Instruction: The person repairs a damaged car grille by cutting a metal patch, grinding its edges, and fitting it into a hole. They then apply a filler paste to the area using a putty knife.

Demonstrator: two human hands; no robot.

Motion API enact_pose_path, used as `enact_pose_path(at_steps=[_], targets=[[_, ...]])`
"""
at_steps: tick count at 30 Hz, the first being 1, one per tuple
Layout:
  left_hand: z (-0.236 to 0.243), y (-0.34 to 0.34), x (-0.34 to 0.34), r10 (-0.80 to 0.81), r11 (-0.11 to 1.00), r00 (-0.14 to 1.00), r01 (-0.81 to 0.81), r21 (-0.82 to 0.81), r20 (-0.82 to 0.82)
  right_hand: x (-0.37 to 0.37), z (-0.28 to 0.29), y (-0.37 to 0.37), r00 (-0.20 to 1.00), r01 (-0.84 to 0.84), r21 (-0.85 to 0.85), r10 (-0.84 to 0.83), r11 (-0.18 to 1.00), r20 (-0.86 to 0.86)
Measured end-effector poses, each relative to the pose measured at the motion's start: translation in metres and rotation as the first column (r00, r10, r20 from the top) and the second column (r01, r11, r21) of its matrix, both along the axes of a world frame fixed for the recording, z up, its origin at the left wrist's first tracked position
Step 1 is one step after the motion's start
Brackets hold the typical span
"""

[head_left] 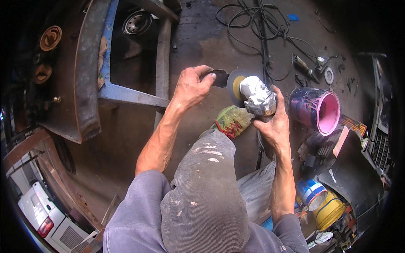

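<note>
My right hand (275, 126) is wrapped round the body of an angle grinder (258, 98) with a silver metal head. Its round disc (236, 87), grey with a yellowish centre, faces left and looks smeared, as if turning. Between the thumb and fingers of my left hand (195, 86) is a small dark metal piece (220, 79). The piece's right end reaches the disc's edge; whether they touch I cannot tell. Just below the grinder is my green shoe (233, 121) with red laces.
A blue-painted metal frame (130, 96) stands to the left. On the right lie a pink-stained bucket (328, 111), a blue and white can (312, 194) and a yellow container (329, 212). Black cables (253, 19) coil on the floor ahead, near a loose disc (329, 76). A white vehicle (46, 215) is at lower left.
</note>
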State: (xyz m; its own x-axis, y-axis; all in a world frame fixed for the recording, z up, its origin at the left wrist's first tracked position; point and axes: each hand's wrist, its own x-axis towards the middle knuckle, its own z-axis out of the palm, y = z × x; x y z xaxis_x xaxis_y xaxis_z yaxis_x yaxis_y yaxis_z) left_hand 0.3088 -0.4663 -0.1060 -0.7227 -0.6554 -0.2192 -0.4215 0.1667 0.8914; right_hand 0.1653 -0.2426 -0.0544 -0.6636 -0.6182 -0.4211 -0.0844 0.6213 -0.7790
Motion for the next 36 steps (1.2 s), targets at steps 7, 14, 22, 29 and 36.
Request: enact_pose_path(at_steps=[7, 14, 22, 29, 36], targets=[[0.013, 0.004, -0.007, -0.020, 0.999, 0.997, 0.017, 0.042, 0.080, -0.004, -0.019, 0.013, 1.000, 0.001, -0.117, -0.004, 0.993, -0.027], [0.009, 0.000, -0.003, -0.099, 0.995, 0.994, 0.099, 0.017, 0.042, -0.008, -0.026, 0.017, 1.000, -0.013, -0.109, 0.015, 0.994, 0.026], [0.008, -0.004, 0.001, -0.103, 0.992, 0.995, 0.104, 0.078, -0.015, -0.013, -0.014, 0.016, 0.996, -0.038, -0.120, 0.047, 0.992, 0.074], [0.008, -0.007, 0.001, -0.181, 0.978, 0.984, 0.180, 0.106, 0.001, -0.020, -0.018, 0.025, 0.984, -0.030, -0.149, 0.055, 0.988, 0.168], [0.016, -0.010, -0.002, -0.177, 0.972, 0.984, 0.177, 0.154, -0.012, -0.020, -0.016, 0.027, 0.966, -0.002, -0.183, 0.049, 0.983, 0.255]])
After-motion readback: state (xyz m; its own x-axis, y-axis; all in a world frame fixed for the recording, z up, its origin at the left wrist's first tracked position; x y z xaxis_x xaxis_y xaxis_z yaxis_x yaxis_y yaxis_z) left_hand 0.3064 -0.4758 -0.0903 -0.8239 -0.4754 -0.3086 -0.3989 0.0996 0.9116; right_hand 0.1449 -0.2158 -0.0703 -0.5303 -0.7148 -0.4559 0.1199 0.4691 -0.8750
